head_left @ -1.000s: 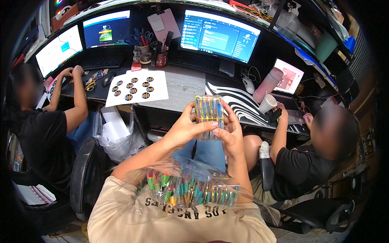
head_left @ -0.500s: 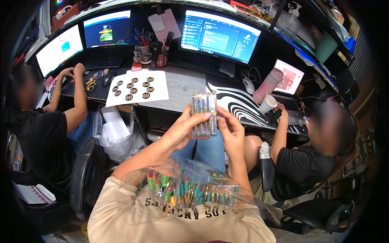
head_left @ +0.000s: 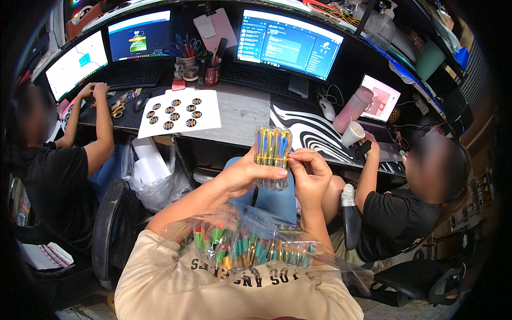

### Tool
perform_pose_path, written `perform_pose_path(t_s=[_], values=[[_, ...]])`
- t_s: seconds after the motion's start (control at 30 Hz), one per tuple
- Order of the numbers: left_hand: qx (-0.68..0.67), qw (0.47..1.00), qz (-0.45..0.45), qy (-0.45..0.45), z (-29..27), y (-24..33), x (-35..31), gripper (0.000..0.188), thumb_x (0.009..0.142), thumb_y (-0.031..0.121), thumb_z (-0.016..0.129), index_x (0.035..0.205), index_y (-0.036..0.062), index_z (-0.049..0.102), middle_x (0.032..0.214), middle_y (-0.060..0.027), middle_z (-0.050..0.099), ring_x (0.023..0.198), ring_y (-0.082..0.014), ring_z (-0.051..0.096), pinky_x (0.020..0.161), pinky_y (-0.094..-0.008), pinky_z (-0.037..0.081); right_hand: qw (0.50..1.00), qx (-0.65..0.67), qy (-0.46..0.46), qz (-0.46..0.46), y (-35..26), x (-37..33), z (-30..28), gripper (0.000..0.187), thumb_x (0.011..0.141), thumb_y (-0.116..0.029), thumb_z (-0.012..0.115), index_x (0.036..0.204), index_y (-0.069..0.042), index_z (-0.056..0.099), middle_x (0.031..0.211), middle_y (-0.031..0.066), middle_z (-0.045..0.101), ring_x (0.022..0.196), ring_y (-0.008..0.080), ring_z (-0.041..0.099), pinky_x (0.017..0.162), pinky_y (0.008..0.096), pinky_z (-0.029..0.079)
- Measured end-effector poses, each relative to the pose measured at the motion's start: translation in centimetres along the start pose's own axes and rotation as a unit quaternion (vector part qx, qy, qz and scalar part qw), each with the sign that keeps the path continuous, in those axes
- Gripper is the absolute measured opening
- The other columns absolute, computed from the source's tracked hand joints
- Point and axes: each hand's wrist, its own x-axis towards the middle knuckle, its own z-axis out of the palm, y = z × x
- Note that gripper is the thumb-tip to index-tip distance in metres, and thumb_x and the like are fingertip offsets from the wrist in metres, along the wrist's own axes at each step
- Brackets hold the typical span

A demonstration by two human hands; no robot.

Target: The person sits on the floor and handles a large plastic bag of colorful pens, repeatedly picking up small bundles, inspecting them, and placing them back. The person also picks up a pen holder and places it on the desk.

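Observation:
A bundle of clear packets [head_left: 273, 143] with colourful strips inside stands upright in front of me. I cannot make out just what the packets contain. My left hand [head_left: 244, 172] is closed round the bundle's left side, its thumb lying across the front. A yellow rubber band [head_left: 271, 159] runs round the bundle's middle. At the right edge, my right hand [head_left: 311, 173] pinches with thumb and forefinger where the band passes. Against my chest lies a transparent plastic bag [head_left: 256, 250] holding several green, red and gold pieces.
Ahead is a desk [head_left: 242, 109] with a sheet of round black stickers [head_left: 178, 114], a monitor [head_left: 288, 45] and a zebra-striped mat [head_left: 309, 133]. A paper cup [head_left: 352, 133] stands by a laptop. One person [head_left: 58, 170] sits at left, another [head_left: 405, 213] at right. A plastic bag [head_left: 154, 181] hangs below the desk.
The bundle has turned and moved slightly right and down, bringing the yellow band across its front into view. My right fingers have shifted from its side into a pinch at the band.

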Motion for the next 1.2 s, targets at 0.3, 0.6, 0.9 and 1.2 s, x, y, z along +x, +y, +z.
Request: perform_pose_path(t_s=[0.3,0.6,0.9,1.2], values=[[0.0,0.998,0.042,0.036,0.7,-0.2,0.1,0.073,0.074,0.006,0.076,0.137,0.004,0.039,0.108,-0.0063,0.059,0.098,-0.0145,0.059,0.087,-0.0313,0.049,0.99,0.138,-0.014,0.039,0.3,-0.3,0.2,0.006,0.09,0.002,0.064,0.093,0.002,0.059,0.092,0.0097,0.064,0.089,0.0152,0.061,0.082,0.0254,0.048],[-0.003,0.999,0.047,0.023,0.7,-0.5,0.0,0.072,0.074,0.009,0.077,0.135,0.0032,0.04,0.107,-0.0058,0.059,0.097,-0.0141,0.06,0.084,-0.0298,0.049,0.981,0.182,-0.048,0.039,0.3,-0.4,0.5,0.007,0.098,-0.003,0.053,0.098,-0.003,0.046,0.091,0.0071,0.054,0.085,0.0127,0.052,0.082,0.025,0.044],[-0.002,0.998,0.055,0.044,0.8,-0.8,-0.1,0.074,0.073,0.01,0.077,0.136,0.0033,0.039,0.106,-0.006,0.058,0.094,-0.0141,0.06,0.083,-0.03,0.05,0.977,0.204,-0.053,0.011,0.8,-0.6,0.1,0.008,0.098,-0.005,0.052,0.1,-0.004,0.044,0.087,0.0064,0.049,0.08,0.0128,0.047,0.076,0.0248,0.041],[-0.004,0.996,0.071,0.047,1.3,-0.6,-0.5,0.081,0.072,0.006,0.079,0.139,0.0035,0.034,0.11,-0.0066,0.056,0.098,-0.0139,0.058,0.085,-0.0309,0.05,0.992,0.114,-0.04,-0.027,0.7,-0.7,-0.1,0.007,0.098,-0.006,0.053,0.098,-0.004,0.046,0.092,0.0066,0.051,0.082,0.0125,0.048,0.076,0.0242,0.041]])
